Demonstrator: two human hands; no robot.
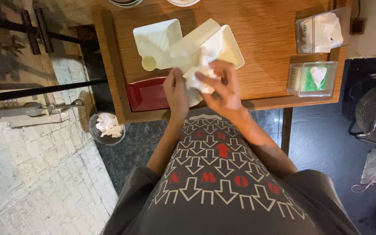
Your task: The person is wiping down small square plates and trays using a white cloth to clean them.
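Head view, setting: a person is standing at the near edge of a wooden table (275, 39), looking straight down over a dark printed shirt (216, 182).
Left hand: the left hand (177, 93) is reaching up from the table's front edge, fingers closing on the near edge of a cream plastic tray (196, 41) that is sitting tilted across the stack.
Right hand: the right hand (223, 87) is clenching a crumpled white napkin (201, 72), pressing it against that tilted tray.
Napkin position: the napkin is sitting between the two hands, just above the table's front edge, touching the tray.
Other trays: a second cream tray (157, 39) with a small round cup recess is lying flat to the left, partly under the tilted one; a red tray (146, 93) is lying beneath, at the table edge beside the left hand.
Right side of table: two clear tissue holders (323, 32) (312, 78) are standing well apart from the hands.
Floor, left: a round bin (106, 127) is holding crumpled white paper, just beside the table's corner.
Floor, far right: a dark fan (375, 113) is standing on the dark floor.
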